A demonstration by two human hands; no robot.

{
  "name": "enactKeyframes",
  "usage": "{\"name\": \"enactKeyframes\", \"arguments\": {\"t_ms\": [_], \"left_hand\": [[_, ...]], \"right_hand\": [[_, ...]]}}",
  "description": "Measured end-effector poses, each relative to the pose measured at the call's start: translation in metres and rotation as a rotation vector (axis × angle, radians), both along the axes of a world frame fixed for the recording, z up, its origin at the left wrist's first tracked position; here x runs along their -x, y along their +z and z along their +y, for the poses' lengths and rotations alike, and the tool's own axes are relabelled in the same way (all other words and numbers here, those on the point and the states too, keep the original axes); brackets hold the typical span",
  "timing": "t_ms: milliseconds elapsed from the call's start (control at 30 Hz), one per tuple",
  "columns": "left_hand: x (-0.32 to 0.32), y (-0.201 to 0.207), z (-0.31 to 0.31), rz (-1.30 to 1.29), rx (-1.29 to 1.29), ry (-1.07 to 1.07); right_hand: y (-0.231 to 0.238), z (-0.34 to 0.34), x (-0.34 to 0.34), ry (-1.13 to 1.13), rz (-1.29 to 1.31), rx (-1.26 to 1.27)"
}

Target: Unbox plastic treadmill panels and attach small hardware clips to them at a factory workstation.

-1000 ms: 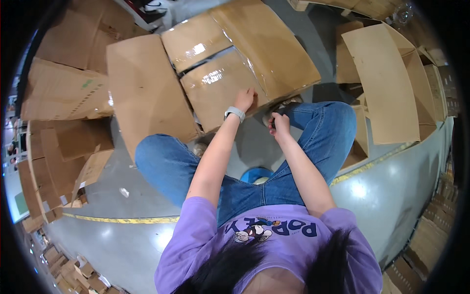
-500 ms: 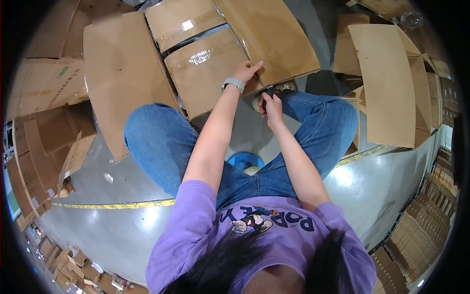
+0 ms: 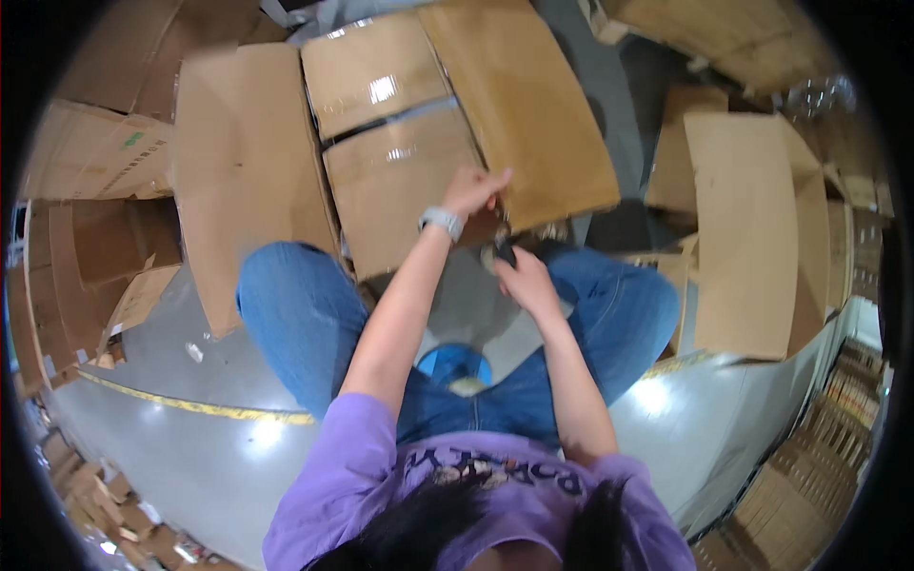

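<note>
A large open cardboard box (image 3: 381, 214) stands in front of my knees, with two taped cartons packed inside it. Its right flap (image 3: 538, 124) is folded outward, and so is its left flap (image 3: 243, 143). My left hand (image 3: 473, 193), with a grey watch on its wrist, has its fingers closed at the inner edge of the right flap. Below it, my right hand (image 3: 526, 282) is closed around a small black-handled tool (image 3: 506, 250). The tool points up toward the near corner of that flap; its tip is too blurred to make out.
I sit with knees apart, a blue round thing (image 3: 455, 364) on the floor between my legs. Opened cardboard boxes stand at right (image 3: 743, 228) and left (image 3: 119, 238). A yellow line (image 3: 190, 404) crosses the grey floor. Wooden pallet-like boards (image 3: 709, 43) lie at far right.
The whole view has shifted, so the box and my hands sit lower in the picture. My left hand stays by the flap edge; my right hand still holds the black-handled tool just below it.
</note>
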State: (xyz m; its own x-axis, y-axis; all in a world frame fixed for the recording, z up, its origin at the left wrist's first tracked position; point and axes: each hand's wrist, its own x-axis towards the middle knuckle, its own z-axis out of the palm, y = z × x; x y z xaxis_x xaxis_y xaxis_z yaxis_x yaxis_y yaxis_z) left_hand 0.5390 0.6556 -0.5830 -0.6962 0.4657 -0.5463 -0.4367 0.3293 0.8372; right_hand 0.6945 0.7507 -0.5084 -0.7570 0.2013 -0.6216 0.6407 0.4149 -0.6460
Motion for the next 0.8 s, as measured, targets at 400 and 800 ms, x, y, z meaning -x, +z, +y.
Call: {"name": "enactKeyframes", "arguments": {"t_ms": [400, 800], "left_hand": [[-0.026, 0.031, 0.039, 0.367, -0.018, 0.176], [-0.030, 0.043, 0.049, 0.359, 0.142, 0.173]], "right_hand": [[0.060, 0.175, 0.262, 0.491, 0.454, -1.015], [-0.036, 0.013, 0.552, 0.995, 0.686, -1.046]]}}
